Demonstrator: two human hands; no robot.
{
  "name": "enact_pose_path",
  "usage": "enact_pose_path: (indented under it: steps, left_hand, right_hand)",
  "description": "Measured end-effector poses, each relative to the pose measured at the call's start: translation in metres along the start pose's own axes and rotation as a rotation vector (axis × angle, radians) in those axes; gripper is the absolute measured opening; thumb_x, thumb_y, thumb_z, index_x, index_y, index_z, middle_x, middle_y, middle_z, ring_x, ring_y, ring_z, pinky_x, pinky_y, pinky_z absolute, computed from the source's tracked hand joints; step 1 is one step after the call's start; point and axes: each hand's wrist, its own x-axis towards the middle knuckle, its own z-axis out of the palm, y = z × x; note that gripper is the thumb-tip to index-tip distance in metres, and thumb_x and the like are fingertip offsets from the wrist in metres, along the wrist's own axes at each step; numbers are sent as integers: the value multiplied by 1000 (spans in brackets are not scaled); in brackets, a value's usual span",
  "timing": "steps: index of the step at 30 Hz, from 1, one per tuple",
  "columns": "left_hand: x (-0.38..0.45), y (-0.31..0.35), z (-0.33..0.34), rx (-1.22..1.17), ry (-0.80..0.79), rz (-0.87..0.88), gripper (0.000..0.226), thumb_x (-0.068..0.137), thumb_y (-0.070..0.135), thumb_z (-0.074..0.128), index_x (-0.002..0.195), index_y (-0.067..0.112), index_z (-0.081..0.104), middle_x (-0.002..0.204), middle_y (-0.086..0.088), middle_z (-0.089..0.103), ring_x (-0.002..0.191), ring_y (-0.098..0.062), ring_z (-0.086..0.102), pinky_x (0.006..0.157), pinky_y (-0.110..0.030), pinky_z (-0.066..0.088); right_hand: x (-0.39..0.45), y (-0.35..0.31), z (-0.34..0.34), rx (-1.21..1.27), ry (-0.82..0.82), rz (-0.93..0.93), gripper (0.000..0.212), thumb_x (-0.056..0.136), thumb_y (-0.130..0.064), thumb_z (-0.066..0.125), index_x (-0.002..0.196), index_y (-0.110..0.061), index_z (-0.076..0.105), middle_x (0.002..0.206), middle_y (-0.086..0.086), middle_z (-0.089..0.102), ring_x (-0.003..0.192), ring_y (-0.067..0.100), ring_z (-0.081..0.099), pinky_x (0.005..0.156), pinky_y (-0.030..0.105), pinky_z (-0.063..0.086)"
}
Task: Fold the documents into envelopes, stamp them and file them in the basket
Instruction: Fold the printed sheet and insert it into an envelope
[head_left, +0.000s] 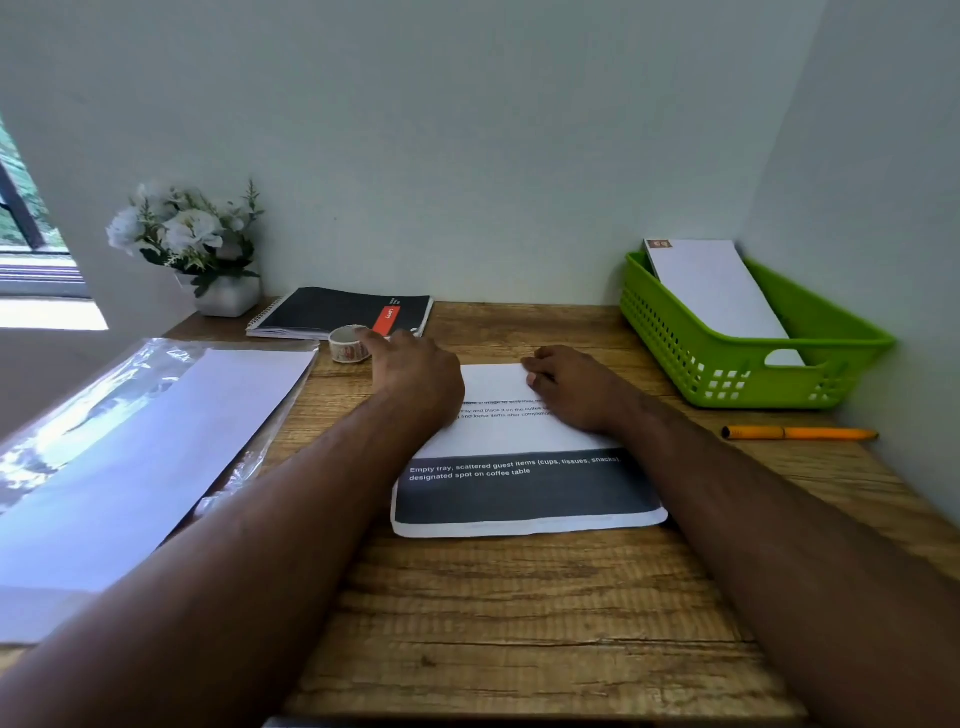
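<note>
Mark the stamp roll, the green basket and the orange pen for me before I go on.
stamp roll (349, 344), head view, on its patterned outer side.
green basket (670, 332), head view, on its perforated left wall.
orange pen (821, 433), head view, on the middle of its barrel.

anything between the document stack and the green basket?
Head view: only bare wooden desk between the document stack and the green basket. The yellow pen lies nearer, right of the stack.

A wooden counter (519, 623) sits in a corner of pale walls (467, 130); daylight comes through a window (21, 218) at far left.
</note>
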Motion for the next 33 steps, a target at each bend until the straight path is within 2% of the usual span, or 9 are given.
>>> enact_pose_path:
  steps: [4, 8, 10, 12, 16, 21, 26, 29, 33]
  left_hand:
    - [0, -10, 0, -3, 43, -26, 37, 94, 27, 42, 124, 15, 59, 128, -12, 59, 120, -33, 50, 103, -48, 32]
    - [12, -16, 11, -407, 204, 70, 31, 93, 19, 44, 117, 15, 62, 122, -12, 60, 113, -33, 55, 95, -42, 42]
    - [18, -13, 16, -585, 177, 174, 30, 95, 25, 46, 118, 16, 64, 125, -11, 59, 114, -32, 54, 94, -38, 45]
    - [23, -10, 20, -604, 86, 240, 38, 96, 42, 49, 124, 20, 62, 131, -10, 53, 121, -32, 48, 101, -40, 41]
    - [31, -12, 23, -697, 40, 223, 40, 88, 51, 60, 118, 25, 62, 123, -4, 55, 115, -26, 49, 98, -40, 44]
    - [27, -11, 16, -810, 24, 231, 32, 85, 41, 69, 109, 21, 64, 103, 3, 58, 97, -17, 56, 87, -32, 50]
    - [22, -10, 15, -703, 106, 222, 31, 83, 46, 69, 107, 28, 61, 121, 0, 54, 116, -23, 49, 101, -44, 40]
    - [15, -6, 11, -685, 183, 247, 44, 85, 41, 68, 125, 33, 51, 138, 2, 46, 131, -23, 38, 109, -45, 24]
    - [5, -6, -3, -682, 470, 233, 37, 89, 24, 63, 126, 28, 58, 127, -1, 55, 121, -24, 47, 103, -37, 21]
  right_hand:
    - [5, 3, 1, 26, -30, 23, 33, 100, -21, 41, 113, 1, 62, 120, 18, 56, 115, 32, 51, 98, 37, 38]
    - [9, 13, -3, 2, -46, 7, 41, 93, -39, 53, 121, -10, 62, 129, 7, 57, 122, 25, 50, 104, 39, 38]
    - [11, 19, -5, 11, -25, 29, 50, 87, -50, 58, 129, -22, 59, 137, -1, 54, 127, 19, 47, 107, 41, 36]
    - [11, 23, -9, 2, -33, 40, 54, 82, -55, 60, 130, -28, 57, 138, -7, 53, 128, 15, 46, 107, 44, 35]
    - [10, 21, -18, 75, -8, 16, 54, 77, -46, 73, 125, -23, 62, 123, -7, 62, 102, 5, 54, 85, 21, 39]
    - [11, 20, -21, 127, -61, 81, 57, 64, -55, 80, 113, -29, 66, 100, -7, 62, 90, 9, 60, 76, 24, 45]
    - [9, 17, -22, 169, -75, 116, 46, 55, -54, 84, 88, -32, 62, 92, -12, 61, 85, 8, 58, 71, 28, 47]
    - [3, 11, -24, 207, 12, 23, 44, 61, -41, 85, 83, -27, 50, 85, -12, 57, 79, 11, 53, 63, 27, 39]
    - [-6, -6, -33, -201, 363, -112, 27, 79, -37, 69, 83, -30, 43, 87, -8, 57, 90, 19, 53, 74, 33, 24]
